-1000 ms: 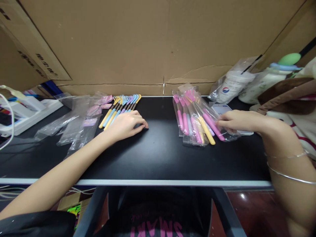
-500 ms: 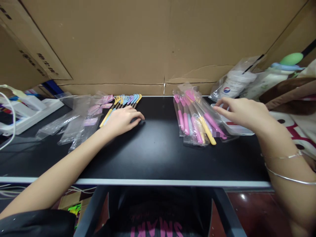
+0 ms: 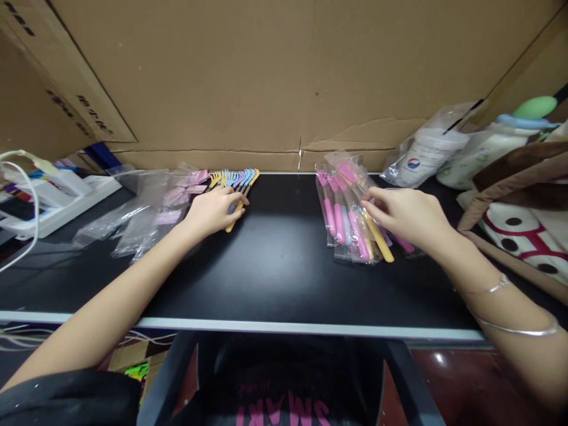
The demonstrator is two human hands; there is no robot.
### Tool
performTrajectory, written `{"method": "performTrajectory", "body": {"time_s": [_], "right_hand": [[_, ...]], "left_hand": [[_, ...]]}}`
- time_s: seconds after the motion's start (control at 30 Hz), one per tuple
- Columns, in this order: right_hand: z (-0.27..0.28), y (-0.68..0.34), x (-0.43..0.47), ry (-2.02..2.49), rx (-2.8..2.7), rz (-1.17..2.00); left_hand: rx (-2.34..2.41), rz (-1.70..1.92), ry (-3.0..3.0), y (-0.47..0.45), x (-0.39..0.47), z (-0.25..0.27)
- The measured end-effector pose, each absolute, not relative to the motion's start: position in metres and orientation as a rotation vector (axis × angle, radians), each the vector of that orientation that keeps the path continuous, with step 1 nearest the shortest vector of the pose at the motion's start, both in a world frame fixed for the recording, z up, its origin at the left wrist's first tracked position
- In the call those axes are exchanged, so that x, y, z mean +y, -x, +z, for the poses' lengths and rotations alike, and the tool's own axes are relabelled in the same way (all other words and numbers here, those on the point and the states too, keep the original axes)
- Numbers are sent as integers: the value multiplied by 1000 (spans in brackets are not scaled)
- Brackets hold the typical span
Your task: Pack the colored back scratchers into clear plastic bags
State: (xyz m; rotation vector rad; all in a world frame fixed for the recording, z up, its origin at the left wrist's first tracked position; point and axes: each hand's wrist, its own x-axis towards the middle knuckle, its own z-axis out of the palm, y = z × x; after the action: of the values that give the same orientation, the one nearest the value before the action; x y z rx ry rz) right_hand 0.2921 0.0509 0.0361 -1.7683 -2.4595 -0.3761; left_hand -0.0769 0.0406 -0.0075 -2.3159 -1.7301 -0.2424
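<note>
My left hand [image 3: 213,210] is at a row of bare back scratchers [image 3: 231,177] with claw-shaped heads in yellow, blue and purple. Its thumb and fingers close around the yellow handle [image 3: 235,218] of the one at the right end. My right hand [image 3: 406,213] is over the right edge of a pile of bagged back scratchers [image 3: 341,207], most with pink heads. Its fingers are loosely curled, thumb and forefinger slightly apart, close to the clear bags. Whether the fingertips touch a bag is hard to see. A yellow handle [image 3: 381,242] sticks out below them.
Clear plastic bags [image 3: 142,207] with pink labels lie left of the row. A white power strip [image 3: 66,207] stands far left. A cup in a bag [image 3: 430,157], a bottle [image 3: 510,142] and a cloth bag [image 3: 523,236] fill the right. Cardboard [image 3: 266,83] walls the back.
My right hand has moved left, from over a flat clear-edged object to the bagged back scratchers. My left hand has curled its fingers around a yellow handle, which now shows below them.
</note>
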Motion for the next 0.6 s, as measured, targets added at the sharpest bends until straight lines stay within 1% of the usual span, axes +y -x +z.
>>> {"method": "performTrajectory", "body": {"time_s": [0.6], "right_hand": [[32, -285, 48, 1718, -2540, -381]], "left_hand": [[-1639, -250, 2366, 70, 41, -14]]}}
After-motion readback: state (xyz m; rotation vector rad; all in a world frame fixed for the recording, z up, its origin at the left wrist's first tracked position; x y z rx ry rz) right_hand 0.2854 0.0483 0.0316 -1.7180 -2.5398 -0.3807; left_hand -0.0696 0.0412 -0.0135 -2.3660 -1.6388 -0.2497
